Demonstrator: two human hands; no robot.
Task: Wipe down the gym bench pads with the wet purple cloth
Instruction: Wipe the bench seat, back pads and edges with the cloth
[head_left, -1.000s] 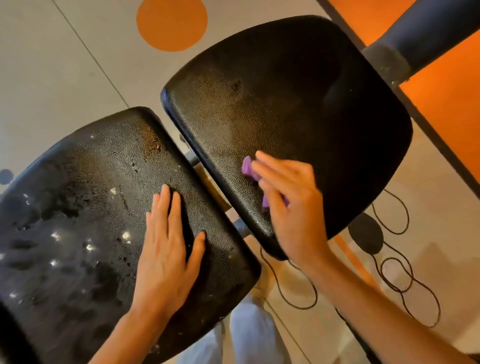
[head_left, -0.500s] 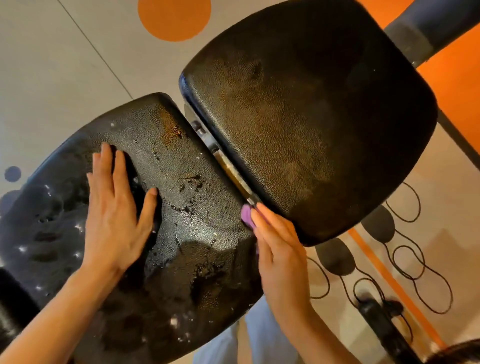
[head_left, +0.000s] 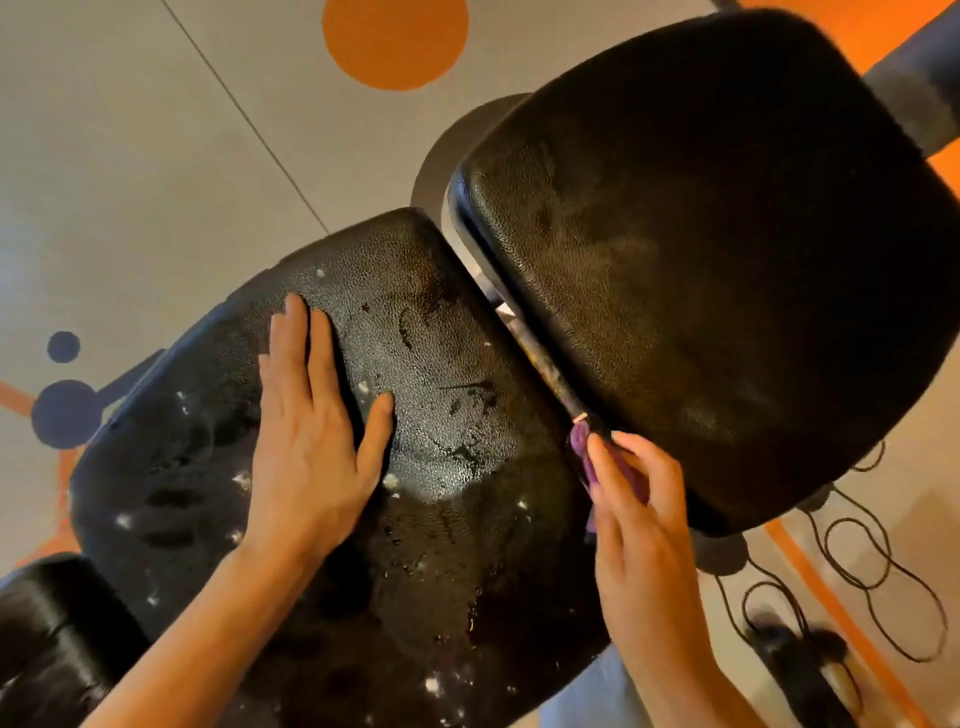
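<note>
Left hand (head_left: 311, 441) flat, fingers straight, palm pressing on near black pebbled vinyl bench pad (head_left: 441, 364), wet sheen and white flecks on its surface. Right hand (head_left: 639, 525) fingers curled round small crumpled purple cloth (head_left: 581, 447), cloth tucked at gap between pads, touching near edge of far black textured rounded pad (head_left: 727, 286). Metal frame strip (head_left: 535, 348) visible in gap. Grey floor (head_left: 130, 156) with orange circle (head_left: 395, 36), thin black looped cable (head_left: 883, 571) at right.
</note>
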